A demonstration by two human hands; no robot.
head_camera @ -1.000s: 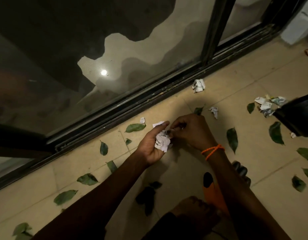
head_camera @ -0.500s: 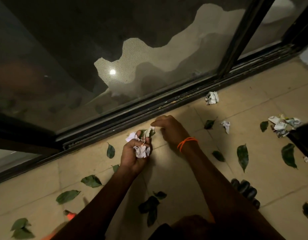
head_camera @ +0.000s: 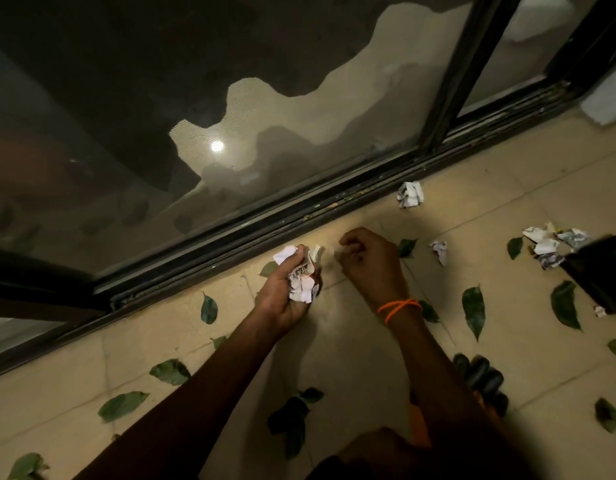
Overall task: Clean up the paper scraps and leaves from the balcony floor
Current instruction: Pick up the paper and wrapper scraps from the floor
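At the centre of the frame the left hand (head_camera: 285, 289) grips a wad of crumpled white printed paper scraps (head_camera: 301, 277), its fingers wrapped round the bundle, close to the dark metal sliding-door track (head_camera: 230, 247). Just beside it, the right hand (head_camera: 368, 261), with an orange thread band (head_camera: 398, 308) at the wrist, has its fingers curled inward near the beige tiled balcony floor (head_camera: 351, 341); whether they pinch a small scrap is too blurred to tell.

More litter lies loose on the floor: a crumpled paper ball (head_camera: 409, 195) against the track at upper right, a small scrap (head_camera: 439, 251) right of the right hand, and a cluster of scraps (head_camera: 545, 244) near the right edge. Dark green oval leaves (head_camera: 473, 310) are scattered across the tiles from lower left to lower right.

The paper looks very light, soft and compressible, so it should squeeze into a fist easily, though small bits may slip out of an overfull grip. The leaves appear thin, flat and flexible; lying flush on the tile, they probably need lifting by an edge or stem with the fingertips.

Print shows on the scraps, but none is legible.
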